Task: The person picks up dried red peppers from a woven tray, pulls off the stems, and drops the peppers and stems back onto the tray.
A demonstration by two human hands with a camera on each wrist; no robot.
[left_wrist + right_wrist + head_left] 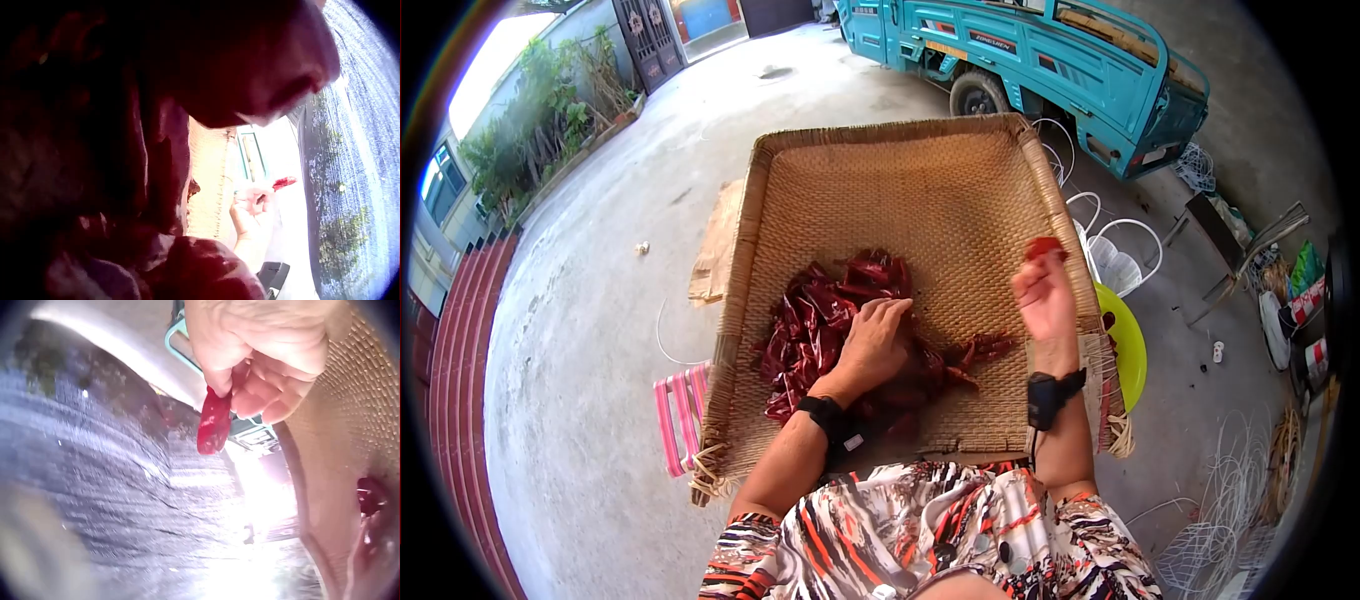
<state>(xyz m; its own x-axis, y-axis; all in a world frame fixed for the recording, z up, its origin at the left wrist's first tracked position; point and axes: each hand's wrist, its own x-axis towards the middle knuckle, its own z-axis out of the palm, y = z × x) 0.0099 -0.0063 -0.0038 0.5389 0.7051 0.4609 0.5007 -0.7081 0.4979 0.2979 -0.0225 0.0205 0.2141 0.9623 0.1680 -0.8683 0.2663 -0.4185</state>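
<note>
Pinching a red pepper [214, 425] between thumb and fingers, the right hand [1045, 300] is raised near the side of the woven tray [900, 180]. The left hand [876, 345] rests on the pepper pile [805, 325]; whether it grips anything underneath, I cannot tell. A light pinch should spare the thin skin. Beyond the right hand, the tray partly hides a yellow-green basin [1135, 345], its contents unclear; the left wrist view is largely dark.

We see concrete yard [600, 330], bright daylight, teal vehicle [1050, 75] back right, dark gate [648, 42] back left, plants [540, 125] along wall [587, 32]
</note>
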